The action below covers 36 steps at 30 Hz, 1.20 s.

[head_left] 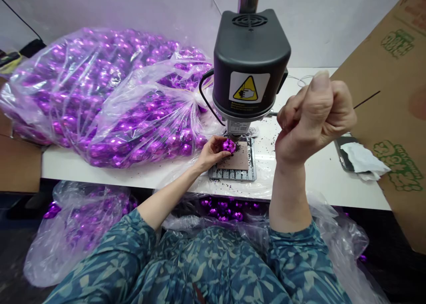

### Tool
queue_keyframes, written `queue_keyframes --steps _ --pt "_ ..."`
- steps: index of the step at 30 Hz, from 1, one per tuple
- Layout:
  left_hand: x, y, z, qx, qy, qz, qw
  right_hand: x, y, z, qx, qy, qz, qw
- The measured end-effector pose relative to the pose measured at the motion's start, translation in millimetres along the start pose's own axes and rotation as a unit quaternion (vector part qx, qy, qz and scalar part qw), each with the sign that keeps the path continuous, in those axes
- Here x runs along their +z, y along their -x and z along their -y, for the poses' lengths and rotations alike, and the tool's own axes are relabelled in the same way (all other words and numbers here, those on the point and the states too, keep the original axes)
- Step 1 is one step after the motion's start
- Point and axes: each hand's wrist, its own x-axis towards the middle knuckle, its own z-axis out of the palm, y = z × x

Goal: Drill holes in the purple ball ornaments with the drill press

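We grasped a shiny purple faceted ball (229,146) between the thumb and fingers of our left hand (211,154), just below the lower end of a dark grey, rounded machine head (251,60) that bore a yellow triangular warning label (246,90). The ball was over a flat, square, light brown board (240,161), which lay on a grey slotted metal base plate (233,175), with small dark specks scattered around. We had our right hand (316,113) raised to the right of the machine head, clenched in a fist; a thin dark rod (367,99) showed beyond it, but we could not tell whether the fingers were around that rod.

To our left, a large clear plastic bag (116,95) packed with purple balls rested on the white tabletop (342,188). More purple faceted balls (222,208) lay below the table's front edge, and a crumpled white tissue (364,159) lay near a brown printed cardboard box (382,108).
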Motion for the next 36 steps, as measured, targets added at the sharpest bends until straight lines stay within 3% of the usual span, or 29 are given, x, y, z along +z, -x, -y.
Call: queue_keyframes --steps 9,16,21,26,36 --pt "5.1 3 6 0.003 -0.04 0.016 0.999 2 1 1 0.023 -0.025 -0.02 0.999" --pt "14.5 11 -3 0.046 -0.14 0.016 0.989 1 2 3 0.028 0.007 -0.012 1.0" --pt "17.2 12 4 0.076 -0.192 0.014 0.978 0 3 3 0.03 0.004 -0.009 1.0" --pt "17.1 14 13 0.064 -0.191 0.013 0.979 1 3 4 0.016 -0.001 -0.013 1.0" --pt "21.6 18 6 0.052 -0.14 0.01 0.989 -4 7 11 0.038 0.066 -0.001 0.997"
